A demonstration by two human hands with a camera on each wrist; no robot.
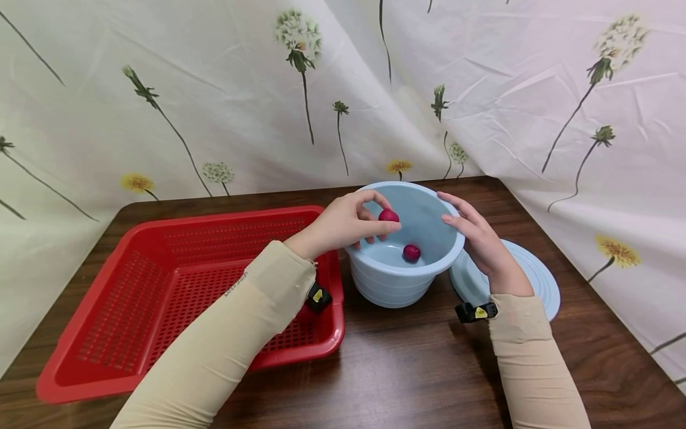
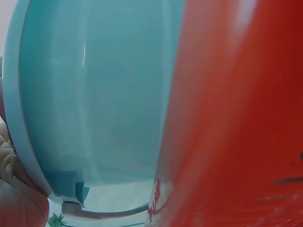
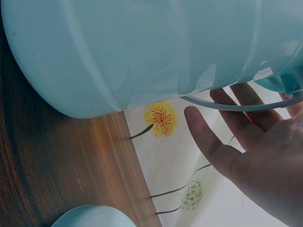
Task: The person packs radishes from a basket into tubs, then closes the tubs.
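Note:
My left hand (image 1: 348, 220) is over the left rim of a light blue bucket (image 1: 388, 292), pinching a small round magenta thing (image 1: 388, 215) between thumb and fingers. A second small round magenta thing (image 1: 411, 253) lies on the bucket's floor. At the right rim, my right hand (image 1: 485, 244) holds the bucket, thumb over the edge and other fingers along the outside. The right wrist view shows these fingers (image 3: 203, 127) beside the thin bucket handle (image 3: 241, 107). Only part of the left palm (image 2: 21, 189) appears in the left wrist view, at the rim.
To the left stands a red perforated basket (image 1: 128, 381), its right side close to the bucket and partly under my left forearm. A round light blue lid (image 1: 536, 271) lies flat behind my right wrist on the brown wooden table (image 1: 396, 369). Flowered cloth (image 1: 241, 89) hangs behind.

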